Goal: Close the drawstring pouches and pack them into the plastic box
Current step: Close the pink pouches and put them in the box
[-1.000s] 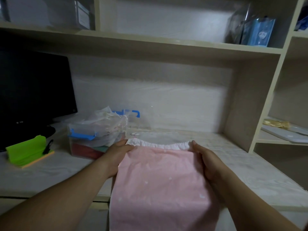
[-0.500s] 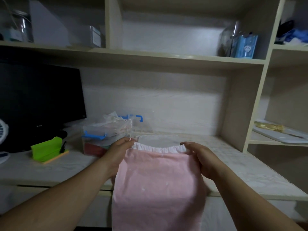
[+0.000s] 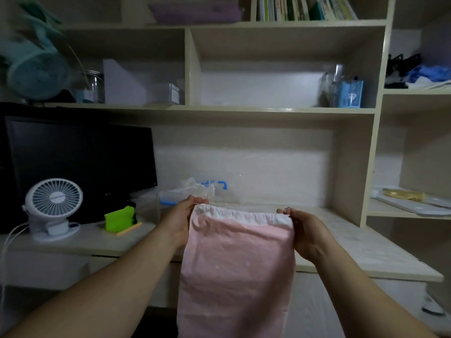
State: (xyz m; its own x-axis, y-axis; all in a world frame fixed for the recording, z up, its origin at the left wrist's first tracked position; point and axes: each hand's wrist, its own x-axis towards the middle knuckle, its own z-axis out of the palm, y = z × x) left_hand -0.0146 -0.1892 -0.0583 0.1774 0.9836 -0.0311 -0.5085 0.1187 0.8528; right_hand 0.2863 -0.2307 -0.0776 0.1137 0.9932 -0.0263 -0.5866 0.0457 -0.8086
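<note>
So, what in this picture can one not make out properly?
Head view, the only one:
- The pink pouch: its bottom is cut off by the lower edge.
- What exactly the left hand and right hand pinch at its top corners: too small.
- The plastic box: contents hidden by the left hand and a crumpled clear bag.
- The books: tops cut off by the upper edge.

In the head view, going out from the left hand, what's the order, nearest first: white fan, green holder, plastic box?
1. plastic box, just behind the left hand.
2. green holder, farther left.
3. white fan, far left.
</note>
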